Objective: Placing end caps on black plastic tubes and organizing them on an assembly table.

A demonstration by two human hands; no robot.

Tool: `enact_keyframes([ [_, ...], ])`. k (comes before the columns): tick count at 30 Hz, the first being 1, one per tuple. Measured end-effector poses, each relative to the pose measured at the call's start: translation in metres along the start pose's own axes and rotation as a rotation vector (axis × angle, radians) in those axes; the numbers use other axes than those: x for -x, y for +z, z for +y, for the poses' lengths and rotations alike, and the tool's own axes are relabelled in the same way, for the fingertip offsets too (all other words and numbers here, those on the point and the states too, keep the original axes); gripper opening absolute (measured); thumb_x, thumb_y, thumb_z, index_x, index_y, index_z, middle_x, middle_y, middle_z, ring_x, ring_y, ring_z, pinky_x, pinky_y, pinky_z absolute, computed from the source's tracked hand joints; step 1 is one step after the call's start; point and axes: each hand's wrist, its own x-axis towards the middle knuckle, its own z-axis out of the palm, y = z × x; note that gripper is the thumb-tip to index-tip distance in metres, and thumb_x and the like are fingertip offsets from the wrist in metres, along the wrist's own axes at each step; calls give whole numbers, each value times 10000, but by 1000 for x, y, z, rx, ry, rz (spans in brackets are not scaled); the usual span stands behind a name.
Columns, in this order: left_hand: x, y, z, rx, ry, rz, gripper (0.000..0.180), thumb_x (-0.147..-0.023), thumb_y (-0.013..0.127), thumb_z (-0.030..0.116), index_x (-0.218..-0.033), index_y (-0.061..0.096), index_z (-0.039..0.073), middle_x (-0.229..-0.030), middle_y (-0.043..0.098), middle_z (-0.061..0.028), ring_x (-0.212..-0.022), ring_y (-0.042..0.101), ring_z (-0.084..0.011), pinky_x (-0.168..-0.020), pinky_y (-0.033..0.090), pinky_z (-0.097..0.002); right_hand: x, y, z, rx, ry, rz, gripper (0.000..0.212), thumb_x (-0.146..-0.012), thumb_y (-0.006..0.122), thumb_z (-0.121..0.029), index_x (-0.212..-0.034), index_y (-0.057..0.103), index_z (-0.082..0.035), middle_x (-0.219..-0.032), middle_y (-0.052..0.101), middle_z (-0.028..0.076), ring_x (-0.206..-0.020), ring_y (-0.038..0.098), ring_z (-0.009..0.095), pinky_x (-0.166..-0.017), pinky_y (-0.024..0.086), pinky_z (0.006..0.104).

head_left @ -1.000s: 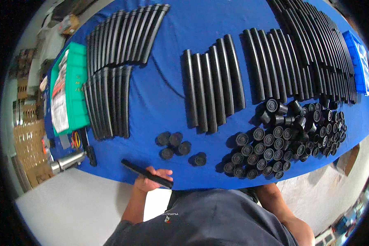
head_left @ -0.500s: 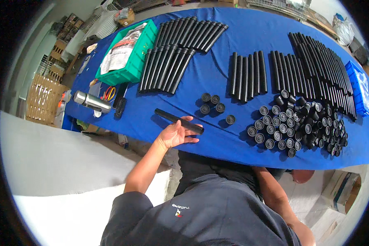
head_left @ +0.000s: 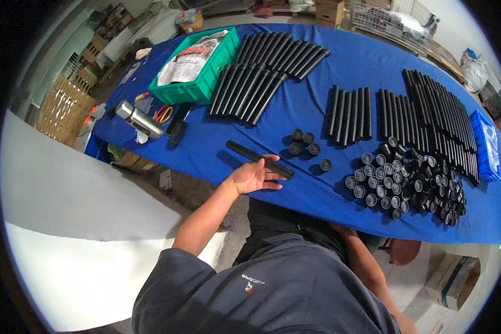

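Observation:
My left hand (head_left: 249, 178) is closed on a black plastic tube (head_left: 240, 150), thumb on top and fingers underneath, above the front of the blue-covered table. The tube slants from upper left to lower right. To its right stand several round black caps (head_left: 295, 148) in a small cluster, with a single cap (head_left: 325, 165) apart. My right hand (head_left: 344, 230) is down at my lap by the table's front edge; its fingers are hidden.
Capped tubes (head_left: 250, 92) lie in rows beside a green crate (head_left: 206, 92) at left. Plain tubes (head_left: 348, 114) and many loose caps (head_left: 395, 183) cover the right, near a blue bin (head_left: 487, 150). A steel flask (head_left: 139, 118) and scissors (head_left: 162, 114) lie at left.
The whole view has shifted, so the table sits slightly lower and more to the right. My left hand still grips the tube in much the same pose; my right stays at my lap.

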Motion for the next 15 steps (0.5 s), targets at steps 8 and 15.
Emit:
enact_keyframes([
  [8,1,2,4,18,14,28,463,-977,570,382,-1385,497,174,-1383,531,-240,-1303,497,-398,-1065,396,-606,-11,-20,2,113,68,92,587,-932,550,-325,-1466,436,-110,-1502,426,180,-1364,434,347,-1105,384,460],
  [15,-1,-1,3,30,-2,-3,461,-992,546,383,-1391,481,162,-1387,523,-249,-1297,504,-397,-1070,391,-604,-6,-20,10,193,127,211,599,-928,558,-327,-1470,431,-107,-1503,424,184,-1361,439,347,-1107,381,461],
])
